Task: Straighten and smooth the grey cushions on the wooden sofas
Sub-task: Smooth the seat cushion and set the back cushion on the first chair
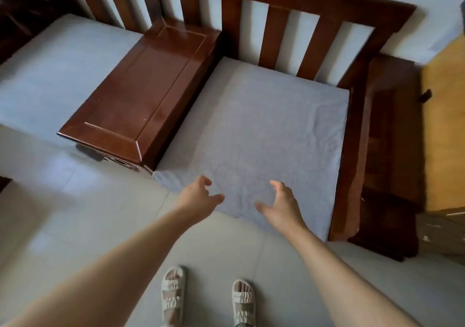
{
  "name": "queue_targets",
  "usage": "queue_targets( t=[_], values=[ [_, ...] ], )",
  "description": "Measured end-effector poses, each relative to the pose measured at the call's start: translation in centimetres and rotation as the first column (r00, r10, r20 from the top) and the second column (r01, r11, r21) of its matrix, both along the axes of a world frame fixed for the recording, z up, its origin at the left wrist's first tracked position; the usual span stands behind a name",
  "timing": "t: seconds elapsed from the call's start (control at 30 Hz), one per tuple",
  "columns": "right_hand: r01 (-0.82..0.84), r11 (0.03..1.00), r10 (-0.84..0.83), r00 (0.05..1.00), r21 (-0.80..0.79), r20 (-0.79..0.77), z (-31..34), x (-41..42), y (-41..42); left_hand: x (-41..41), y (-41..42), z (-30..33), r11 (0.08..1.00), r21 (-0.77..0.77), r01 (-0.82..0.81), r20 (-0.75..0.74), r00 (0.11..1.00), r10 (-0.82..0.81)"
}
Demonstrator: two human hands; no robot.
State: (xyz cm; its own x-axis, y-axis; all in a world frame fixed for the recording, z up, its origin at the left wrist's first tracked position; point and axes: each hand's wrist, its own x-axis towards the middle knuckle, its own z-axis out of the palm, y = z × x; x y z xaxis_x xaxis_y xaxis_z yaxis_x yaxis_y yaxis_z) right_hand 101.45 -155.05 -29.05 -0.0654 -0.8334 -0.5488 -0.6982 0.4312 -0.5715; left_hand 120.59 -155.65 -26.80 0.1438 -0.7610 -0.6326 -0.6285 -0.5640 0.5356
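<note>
A grey seat cushion [259, 135] lies on the right seat of a dark wooden sofa [352, 135], with faint wrinkles near its right edge. A second grey cushion [50, 75] lies on the left seat. My left hand [198, 196] hovers over the front left part of the right cushion, fingers apart and curled. Over the same front edge, a little to the right, my right hand [279, 206] is also spread and holds nothing. Whether the hands touch the fabric I cannot tell.
A wide wooden armrest box [141, 95] separates the two seats. The slatted backrest [274, 35] stands against a pale wall. A dark wooden side piece [387, 150] and a yellow-brown cabinet [442, 125] are at the right. My sandalled feet [206, 294] stand on pale floor tiles.
</note>
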Motion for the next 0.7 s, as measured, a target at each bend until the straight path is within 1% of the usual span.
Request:
queue_targets(
  t=[0.03,0.1,0.17,0.2,0.3,0.4,0.5,0.57,0.7],
  values=[
    [0.005,1.000,-0.005,1.000,0.019,-0.026,-1.4,0.2,0.1,0.4,-0.7,-1.6,0.996,-0.001,0.089,0.049,0.995,-0.089],
    [0.013,0.999,-0.010,0.997,0.047,-0.070,-3.8,0.5,0.2,1.1,-1.8,-4.3,0.963,-0.001,0.271,0.156,0.951,-0.267],
    [0.041,0.998,-0.036,0.995,0.051,-0.098,-6.4,1.1,0.0,1.6,-3.0,-7.1,0.896,0.001,0.444,0.237,0.870,-0.432],
    [0.061,0.997,-0.056,0.993,0.050,-0.102,-8.1,1.8,0.0,2.0,-3.5,-8.9,0.849,0.005,0.529,0.268,0.817,-0.511],
    [0.076,0.996,-0.072,0.993,0.050,-0.089,-12.4,3.4,0.2,3.0,-4.6,-13.2,0.719,-0.004,0.695,0.344,0.676,-0.652],
    [0.023,0.998,-0.014,0.989,0.058,-0.148,-17.1,5.1,0.3,4.0,-5.8,-18.3,0.615,0.025,0.788,0.439,0.544,-0.715],
    [-0.055,0.997,0.067,0.957,0.050,-0.281,-21.5,5.8,0.0,4.3,-6.5,-23.5,0.550,0.093,0.830,0.509,0.435,-0.743],
    [-0.120,0.992,0.125,0.917,0.036,-0.379,-24.0,5.9,-0.5,4.3,-6.5,-26.5,0.522,0.093,0.848,0.530,0.402,-0.747],
    [-0.224,0.974,0.177,0.836,-0.028,-0.519,-27.9,5.9,-1.8,4.2,-5.8,-30.9,0.485,-0.012,0.875,0.608,0.391,-0.691]
  ],
)
